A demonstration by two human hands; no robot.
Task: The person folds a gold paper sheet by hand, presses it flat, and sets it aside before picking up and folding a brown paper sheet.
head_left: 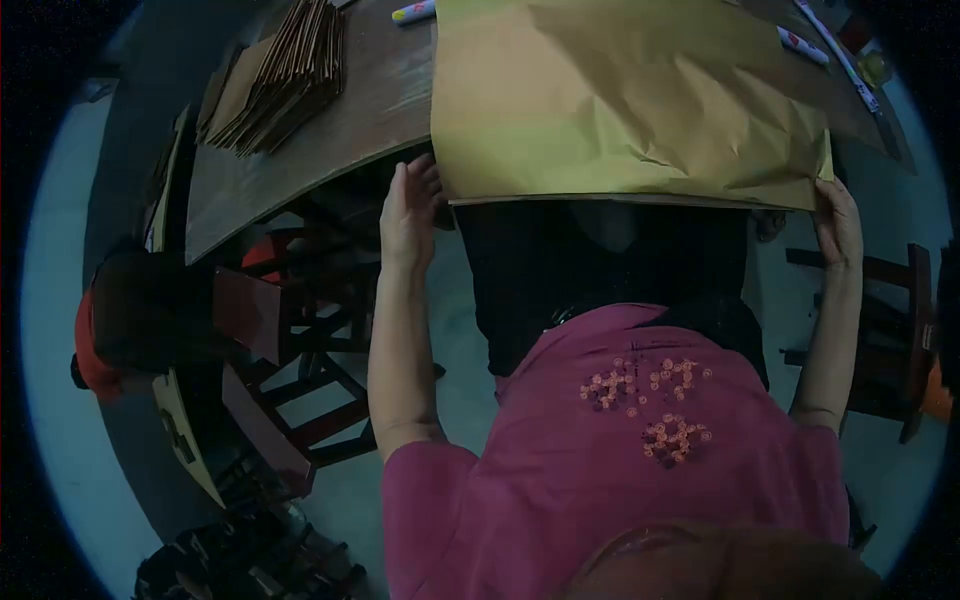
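Head view: left hand [408, 215] open, fingers at near left corner of yellow-brown paper sheet [620, 95], touching edge, not clamped. Right hand [838, 225] pinching near right corner. Sheet spread over wooden table [300, 150], near edge hanging toward me, creased at right. Stack of folded brown paper [280, 75] at far left, marker [413, 12] beyond. Step, as I judge: squaring sheet. Next calls for firm left grip, even pull.
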